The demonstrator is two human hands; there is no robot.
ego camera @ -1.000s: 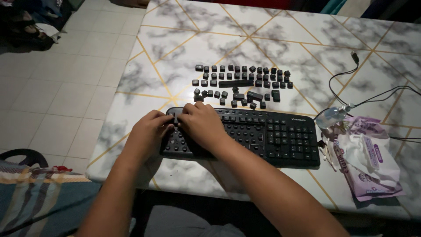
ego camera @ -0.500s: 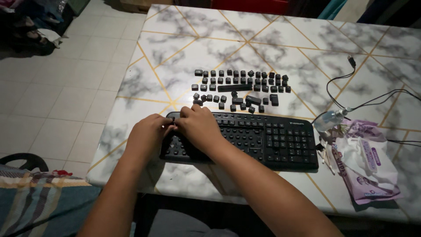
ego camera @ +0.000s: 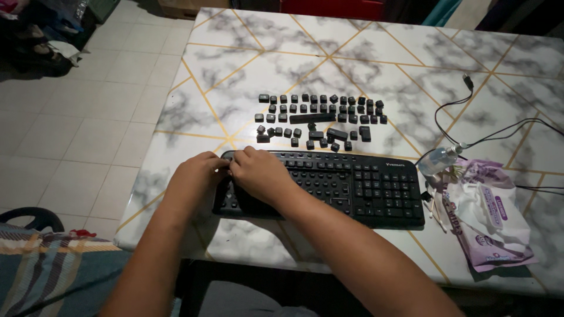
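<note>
A black keyboard [ego camera: 352, 185] lies on the marble-patterned table [ego camera: 264, 64] near its front edge. My left hand [ego camera: 194, 176] and my right hand [ego camera: 261, 173] meet over the keyboard's far left corner, fingertips pinched together on a small dark piece there. Whether that piece is a keycap I cannot tell. Beyond the keyboard, several loose black keycaps [ego camera: 320, 114] lie in rows, with a long bar-shaped key [ego camera: 312, 118] among them.
A small clear spray bottle [ego camera: 437, 158] and a purple wipes packet [ego camera: 490, 214] sit right of the keyboard, with cotton swabs [ego camera: 435, 205] beside it. A black cable [ego camera: 470, 111] loops across the right side. A striped cloth [ego camera: 53, 264] lies at lower left over tiled floor.
Both hands have stayed pinched at the keyboard's far left corner. The view has shifted slightly, so everything sits a little lower-left in frame.
</note>
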